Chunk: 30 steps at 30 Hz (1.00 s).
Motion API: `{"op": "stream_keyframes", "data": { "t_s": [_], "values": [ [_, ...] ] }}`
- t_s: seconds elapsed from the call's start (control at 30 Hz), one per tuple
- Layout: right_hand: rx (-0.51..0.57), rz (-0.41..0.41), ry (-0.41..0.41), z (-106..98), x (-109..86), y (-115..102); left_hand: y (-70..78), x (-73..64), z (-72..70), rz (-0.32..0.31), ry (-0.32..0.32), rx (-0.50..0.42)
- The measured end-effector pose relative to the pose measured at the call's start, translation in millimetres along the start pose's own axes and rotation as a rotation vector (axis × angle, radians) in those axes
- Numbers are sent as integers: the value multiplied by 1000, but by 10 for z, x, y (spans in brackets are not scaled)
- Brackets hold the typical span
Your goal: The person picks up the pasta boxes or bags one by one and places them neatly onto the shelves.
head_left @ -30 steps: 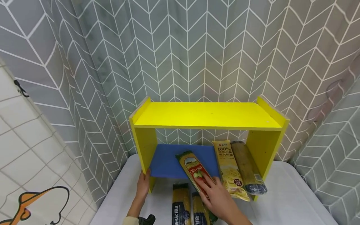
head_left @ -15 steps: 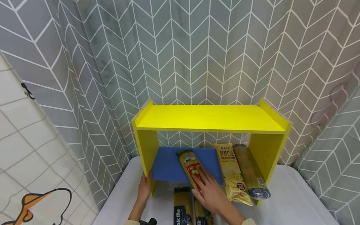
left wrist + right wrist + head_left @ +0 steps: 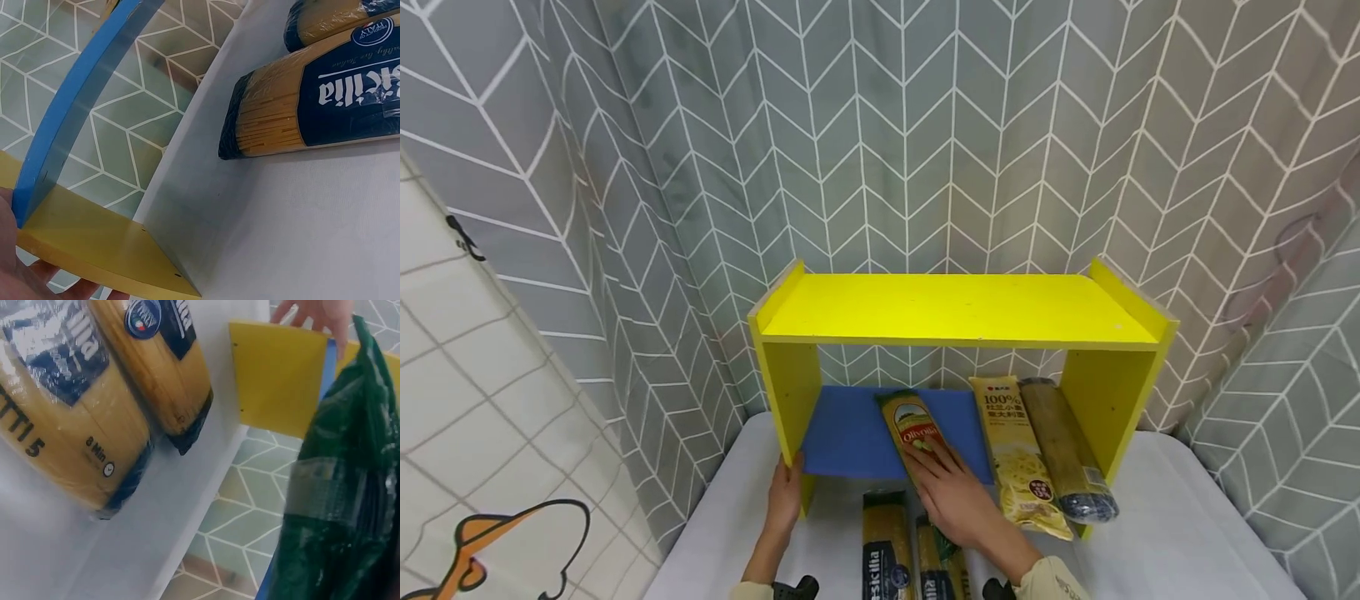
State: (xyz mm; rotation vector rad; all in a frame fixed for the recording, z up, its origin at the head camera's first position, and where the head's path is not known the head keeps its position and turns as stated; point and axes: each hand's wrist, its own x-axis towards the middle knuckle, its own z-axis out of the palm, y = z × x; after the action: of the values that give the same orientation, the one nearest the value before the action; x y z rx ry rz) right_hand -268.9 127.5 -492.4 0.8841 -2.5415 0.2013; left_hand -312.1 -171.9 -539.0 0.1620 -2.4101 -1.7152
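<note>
My left hand [image 3: 784, 498] grips the left side panel of a yellow shelf unit [image 3: 958, 308], at the end of its blue shelf board [image 3: 850, 433]. In the left wrist view, its fingers [image 3: 78, 289] show on the panel's outer side. My right hand [image 3: 953, 498] rests on a green and red pack of spaghetti [image 3: 904, 421], fingers laid along its upper face. That pack lies lengthwise on the blue board, its front end covered by the hand in the head view. In the right wrist view, the pack's green end [image 3: 337, 506] fills the right side.
A yellow pasta pack [image 3: 1017, 458] and a brownish pasta pack [image 3: 1066, 450] lie at the board's right end, overhanging its front edge. Two dark-blue-labelled spaghetti packs [image 3: 886, 546] lie on the white table [image 3: 1180, 517] below. A patterned curtain [image 3: 940, 150] hangs behind.
The green and red pack has slid deeper onto the blue board and turned straighter, the right hand moving forward with it. The left hand has kept its place on the side panel.
</note>
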Motion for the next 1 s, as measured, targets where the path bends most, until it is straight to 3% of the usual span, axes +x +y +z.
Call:
{"op": "stream_keyframes", "data": {
  "t_s": [0.23, 0.6, 0.7, 0.87, 1.0],
  "values": [
    [-29, 135, 35, -106, 15, 80, 5, -6, 124, -4, 4, -11],
    [-14, 253, 209, 76, -17, 243, 4, 2, 92, -20, 18, -20],
    [-61, 292, 241, 56, -13, 221, -1, 2, 85, -22, 21, -18],
    [-169, 349, 218, 9, 10, 142, -4, 8, 49, -23, 27, -13],
    [-170, 362, 212, 12, 23, 109, -3, 2, 18, -23, 27, -11]
  ]
}}
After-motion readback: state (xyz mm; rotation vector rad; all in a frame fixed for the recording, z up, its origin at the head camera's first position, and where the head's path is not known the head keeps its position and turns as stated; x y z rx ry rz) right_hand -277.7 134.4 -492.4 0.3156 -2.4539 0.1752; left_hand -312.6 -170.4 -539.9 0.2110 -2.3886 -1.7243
